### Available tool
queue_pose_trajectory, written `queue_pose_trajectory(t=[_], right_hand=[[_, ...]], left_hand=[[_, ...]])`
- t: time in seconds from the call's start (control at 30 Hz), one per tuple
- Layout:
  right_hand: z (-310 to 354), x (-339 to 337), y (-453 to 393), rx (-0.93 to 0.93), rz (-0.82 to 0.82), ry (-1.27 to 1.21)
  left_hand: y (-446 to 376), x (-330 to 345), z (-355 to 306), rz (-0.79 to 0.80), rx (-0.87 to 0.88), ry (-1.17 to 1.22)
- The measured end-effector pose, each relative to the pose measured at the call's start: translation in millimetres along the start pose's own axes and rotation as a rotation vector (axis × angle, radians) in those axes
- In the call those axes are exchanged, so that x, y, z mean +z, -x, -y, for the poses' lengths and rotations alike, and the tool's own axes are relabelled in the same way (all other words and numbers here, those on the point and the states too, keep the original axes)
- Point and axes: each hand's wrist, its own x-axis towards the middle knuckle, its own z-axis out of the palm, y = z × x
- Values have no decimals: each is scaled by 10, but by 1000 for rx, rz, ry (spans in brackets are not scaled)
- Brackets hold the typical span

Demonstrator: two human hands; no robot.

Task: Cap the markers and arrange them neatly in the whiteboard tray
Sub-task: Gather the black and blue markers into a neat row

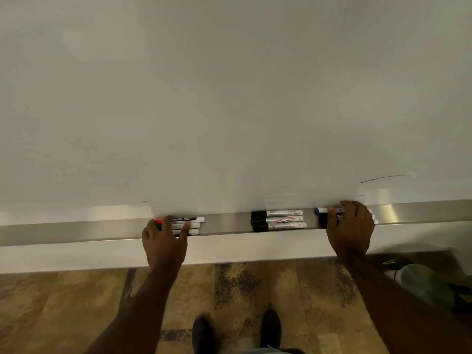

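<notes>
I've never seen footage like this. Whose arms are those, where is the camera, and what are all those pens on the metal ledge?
There is no machine here: a person wears a camera on the head, looking forward and down, so you see their own arms, and their shoes at the bottom. The big pale surface is a whiteboard, and the metal ledge is its tray. Markers lie in it in three groups. The middle group is three black-capped markers lying side by side, untouched. The left hand rests on the left group, which shows a red and a green cap. The right hand covers the right group, where a blue cap shows. Whether either hand truly grips a marker I cannot tell.
</notes>
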Motion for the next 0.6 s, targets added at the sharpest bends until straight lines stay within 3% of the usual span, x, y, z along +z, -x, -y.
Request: queue_pose_trajectory(t=[0.23, 0.6], right_hand=[[-311, -30, -123, 38, 42, 56], [-340, -5, -114, 31, 94, 71]], left_hand=[[271, 233, -515, -25, 24, 8], [407, 377, -785, -26, 25, -23]])
